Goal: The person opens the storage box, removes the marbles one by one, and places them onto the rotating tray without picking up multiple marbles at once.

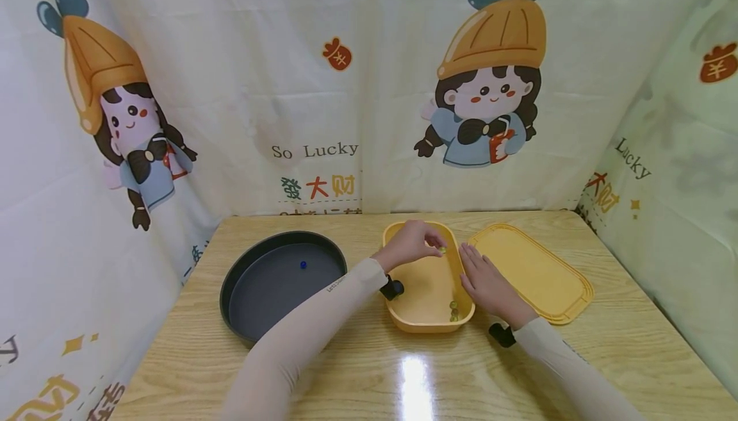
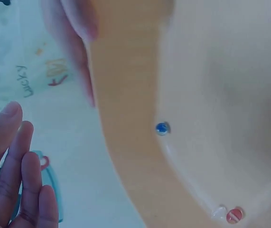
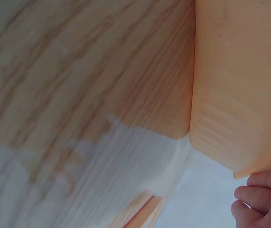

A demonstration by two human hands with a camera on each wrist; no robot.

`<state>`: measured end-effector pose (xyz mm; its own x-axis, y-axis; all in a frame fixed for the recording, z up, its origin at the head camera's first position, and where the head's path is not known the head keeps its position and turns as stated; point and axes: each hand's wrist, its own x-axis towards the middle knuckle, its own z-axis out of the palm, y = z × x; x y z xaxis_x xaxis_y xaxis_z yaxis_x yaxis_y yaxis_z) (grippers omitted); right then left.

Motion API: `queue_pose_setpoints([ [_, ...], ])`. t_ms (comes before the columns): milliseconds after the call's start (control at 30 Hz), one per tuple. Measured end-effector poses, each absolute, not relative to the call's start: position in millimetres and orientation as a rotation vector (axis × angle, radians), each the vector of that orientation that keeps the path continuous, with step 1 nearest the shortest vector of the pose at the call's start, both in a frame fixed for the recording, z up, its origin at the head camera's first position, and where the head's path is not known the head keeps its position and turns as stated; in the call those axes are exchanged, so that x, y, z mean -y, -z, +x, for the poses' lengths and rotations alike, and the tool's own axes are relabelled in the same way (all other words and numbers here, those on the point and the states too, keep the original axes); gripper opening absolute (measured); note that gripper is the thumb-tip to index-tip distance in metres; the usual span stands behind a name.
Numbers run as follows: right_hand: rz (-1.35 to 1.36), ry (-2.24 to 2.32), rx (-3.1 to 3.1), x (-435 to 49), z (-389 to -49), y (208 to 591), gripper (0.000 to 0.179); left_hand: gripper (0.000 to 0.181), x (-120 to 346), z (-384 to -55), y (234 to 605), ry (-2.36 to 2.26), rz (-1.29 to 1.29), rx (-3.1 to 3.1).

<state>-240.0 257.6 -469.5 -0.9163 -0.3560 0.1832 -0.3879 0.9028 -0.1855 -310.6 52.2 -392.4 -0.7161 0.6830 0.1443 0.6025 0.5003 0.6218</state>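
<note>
The left hand (image 1: 412, 243) reaches into the yellow box (image 1: 435, 329), its thumb and finger close together by a small yellow-green marble (image 1: 442, 250); I cannot tell if they pinch it or if it sits behind them. The right hand (image 1: 490, 285) grips nothing: its fingers lie straight along the box's right side. The marbles are round and look smooth, so a loose pinch could let 1 slip and roll off. A hard push from the right hand could slide the box or tip it. In the left wrist view, a blue marble (image 2: 162, 128) and a red marble (image 2: 235, 215) lie by the wall, where fingers may not fit well. About 3 more marbles (image 1: 454, 311) sit in the near right corner. The box's walls stand up all around, but the middle has room. The lid (image 1: 533, 270) is just beside it on the right. On the left, past a strip of table (image 1: 369, 241), the dark pan (image 1: 262, 293) has a raised rim that a low sleeve could bump.
</note>
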Motion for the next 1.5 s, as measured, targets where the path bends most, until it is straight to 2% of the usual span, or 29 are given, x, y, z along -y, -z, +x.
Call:
queue_pose_setpoints([
  [267, 0.580, -0.354, 2.919, -257.2, -239.6, 469.1, 0.056, 0.015, -20.9, -291.8, 380.7, -1.056, 1.086, -2.610],
  [533, 0.576, -0.369, 2.942, -258.1, -240.8, 469.4, 0.057, 0.014, 24.3, -287.3, 381.1, -1.171, 1.062, -2.666],
  [1133, 0.570, -0.393, 2.946, -258.8, -242.2, 470.8, 0.057, 0.018, 125.2, -303.8, 405.9, -1.487, 0.533, -2.742],
  [1500, 0.588, -0.402, 2.955, -259.0, -242.7, 469.5, 0.057, 0.019, 174.3, -316.2, 432.0, -1.380, 0.395, -2.829],
])
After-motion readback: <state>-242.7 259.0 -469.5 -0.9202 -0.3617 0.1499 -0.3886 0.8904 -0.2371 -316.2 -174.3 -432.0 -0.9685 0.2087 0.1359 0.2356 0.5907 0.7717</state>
